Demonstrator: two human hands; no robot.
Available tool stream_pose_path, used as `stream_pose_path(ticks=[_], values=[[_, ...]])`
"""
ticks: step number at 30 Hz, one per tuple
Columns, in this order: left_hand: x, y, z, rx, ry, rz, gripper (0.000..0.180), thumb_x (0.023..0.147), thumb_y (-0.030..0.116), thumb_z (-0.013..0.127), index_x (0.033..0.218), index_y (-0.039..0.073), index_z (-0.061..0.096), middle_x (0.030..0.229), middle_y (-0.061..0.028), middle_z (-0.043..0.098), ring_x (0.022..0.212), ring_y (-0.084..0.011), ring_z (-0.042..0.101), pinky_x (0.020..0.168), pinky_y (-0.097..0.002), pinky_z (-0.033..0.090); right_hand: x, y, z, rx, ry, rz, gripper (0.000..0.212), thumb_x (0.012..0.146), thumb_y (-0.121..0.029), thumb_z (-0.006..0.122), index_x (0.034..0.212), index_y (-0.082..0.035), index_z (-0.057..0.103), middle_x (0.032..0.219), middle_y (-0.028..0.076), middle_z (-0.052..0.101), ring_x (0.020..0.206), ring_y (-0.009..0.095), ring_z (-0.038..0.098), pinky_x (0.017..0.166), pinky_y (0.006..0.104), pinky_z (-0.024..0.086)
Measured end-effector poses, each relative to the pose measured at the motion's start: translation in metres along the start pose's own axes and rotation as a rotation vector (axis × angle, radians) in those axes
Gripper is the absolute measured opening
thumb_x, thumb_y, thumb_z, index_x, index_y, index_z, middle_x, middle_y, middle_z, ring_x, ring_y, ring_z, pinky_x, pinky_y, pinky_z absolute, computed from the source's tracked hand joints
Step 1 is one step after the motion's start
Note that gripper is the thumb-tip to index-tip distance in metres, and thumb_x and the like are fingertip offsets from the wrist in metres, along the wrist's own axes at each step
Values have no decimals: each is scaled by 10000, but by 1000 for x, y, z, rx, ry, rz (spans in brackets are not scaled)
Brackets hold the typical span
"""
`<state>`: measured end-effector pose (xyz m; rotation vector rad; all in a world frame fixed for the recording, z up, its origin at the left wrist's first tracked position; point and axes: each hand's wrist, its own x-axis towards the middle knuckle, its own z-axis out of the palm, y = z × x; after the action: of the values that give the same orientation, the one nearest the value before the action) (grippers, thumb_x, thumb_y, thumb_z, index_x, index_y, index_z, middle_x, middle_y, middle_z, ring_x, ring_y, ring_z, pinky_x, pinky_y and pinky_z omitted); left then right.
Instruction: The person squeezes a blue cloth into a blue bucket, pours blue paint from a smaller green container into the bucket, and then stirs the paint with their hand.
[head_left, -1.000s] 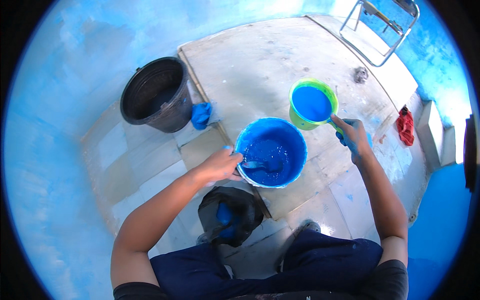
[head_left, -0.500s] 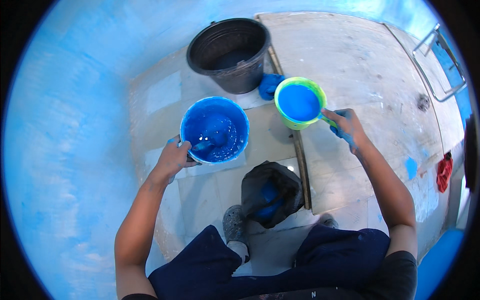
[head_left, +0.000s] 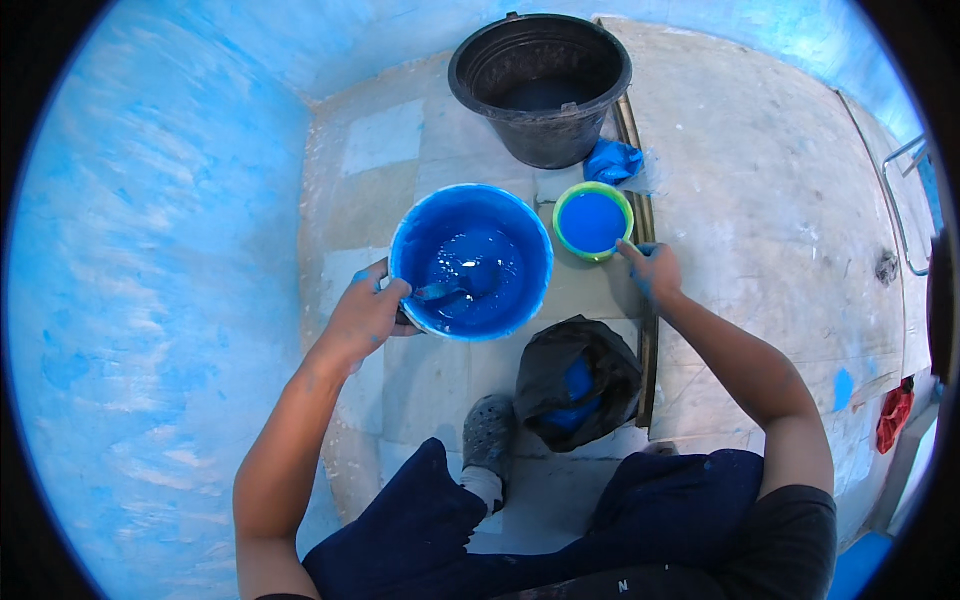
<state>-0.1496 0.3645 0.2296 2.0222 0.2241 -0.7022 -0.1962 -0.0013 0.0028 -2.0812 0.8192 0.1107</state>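
Note:
My left hand (head_left: 365,315) is closed on the left side of a paint bucket (head_left: 400,235), its fingers wrapped under the pale rim. Thick blue paint (head_left: 490,265) lies inside, and a paint-covered tool (head_left: 440,292), of a kind I cannot make out, sticks up out of it. To the right is a lime-green dipper (head_left: 627,215) filled with lighter blue liquid (head_left: 590,222). My right hand (head_left: 655,272) grips the dipper at its handle, which the fingers mostly hide. The dipper appears low, close to the floor tiles.
A large black tub (head_left: 550,140) stands at the far side, with crumpled blue plastic (head_left: 612,162) beside it. Nearer my feet sits an open black bag (head_left: 535,375) with blue inside. A board edge (head_left: 648,370) runs along the right. A blue-smeared wall (head_left: 170,300) rises at left.
My right hand has brought the dipper lower and inward, toward the bucket. The bucket looks larger and has shifted slightly right in view. My head view has turned, moving the surroundings right.

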Motion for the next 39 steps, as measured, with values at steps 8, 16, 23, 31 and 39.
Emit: stream_pose_path(ticks=[8, 16, 23, 31, 39], values=[[3, 51, 34, 195, -255, 144, 559, 983, 178, 521, 1486, -30, 392, 1150, -228, 692, 971, -293, 727, 873, -410, 611, 5, 3, -48, -210, -75, -288, 384, 843, -335, 763, 995, 16, 745, 895, 218, 730, 811, 314, 724, 753, 404, 544], [24, 102, 123, 253, -642, 321, 520, 990, 194, 525, 1429, -67, 428, 1196, -258, 670, 1029, -309, 717, 874, -412, 616, -127, -96, -210, -20, 106, -607, 169, 885, -156, 727, 920, 9, 717, 764, 153, 674, 659, 221, 645, 674, 357, 519], [25, 105, 243, 259, -824, 509, 408, 958, 161, 534, 1250, -121, 492, 978, -238, 689, 855, -296, 727, 717, -397, 632, -164, -56, -209, -603, -287, -374, 412, 840, -233, 783, 1180, -36, 660, 1054, 236, 704, 950, 428, 663, 886, 487, 513], [14, 70, 289, 374, -868, 563, 373, 990, 120, 492, 1320, -53, 485, 1090, -189, 654, 963, -232, 687, 784, -392, 639, -146, 4, -181, -699, -213, -311, 313, 853, -199, 748, 1094, -18, 664, 975, 218, 703, 950, 404, 672, 866, 485, 531], [23, 41, 274, 447, -651, 773, 422, 955, 190, 543, 1263, -93, 493, 1009, -329, 660, 935, -482, 651, 846, -527, 499, -144, 25, -210, -509, 100, -644, 164, 877, -143, 658, 959, 0, 656, 912, 219, 673, 890, 402, 651, 813, 491, 515]])
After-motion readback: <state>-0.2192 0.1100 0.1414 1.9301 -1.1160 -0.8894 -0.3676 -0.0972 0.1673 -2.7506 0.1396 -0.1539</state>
